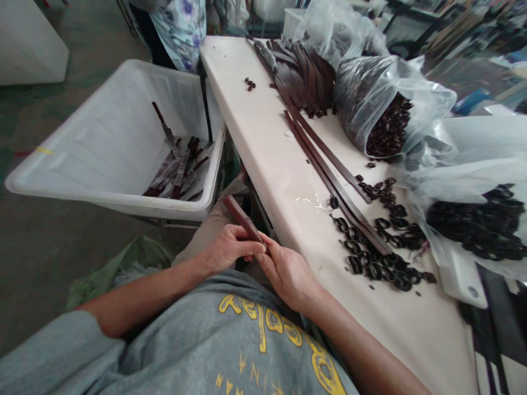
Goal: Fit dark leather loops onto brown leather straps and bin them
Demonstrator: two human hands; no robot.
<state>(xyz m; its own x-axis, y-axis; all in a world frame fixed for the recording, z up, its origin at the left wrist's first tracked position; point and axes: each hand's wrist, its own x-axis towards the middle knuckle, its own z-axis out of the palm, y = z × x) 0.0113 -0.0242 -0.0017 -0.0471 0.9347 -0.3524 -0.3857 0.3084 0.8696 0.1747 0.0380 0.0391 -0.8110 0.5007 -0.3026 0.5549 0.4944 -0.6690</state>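
My left hand (228,248) and my right hand (290,274) meet in front of my shirt, both closed on a brown leather-like strap (242,216). Its far end sticks out past my fingers, up and to the left; its near end is hidden in my grip. Right of my hands, on the table, long brown straps (325,167) lie side by side. Small dark loops (366,258) are scattered around their near ends. More wide brown straps (302,74) lie bunched at the far part of the table.
A white tub (107,198) at the left holds several straps with pale wrapping (177,167). On the white table (284,203), clear plastic bags contain brown loops (389,129) and black loops (477,225). A person in a flowered garment (181,33) stands beyond the tub. Green sacking (119,266) lies below.
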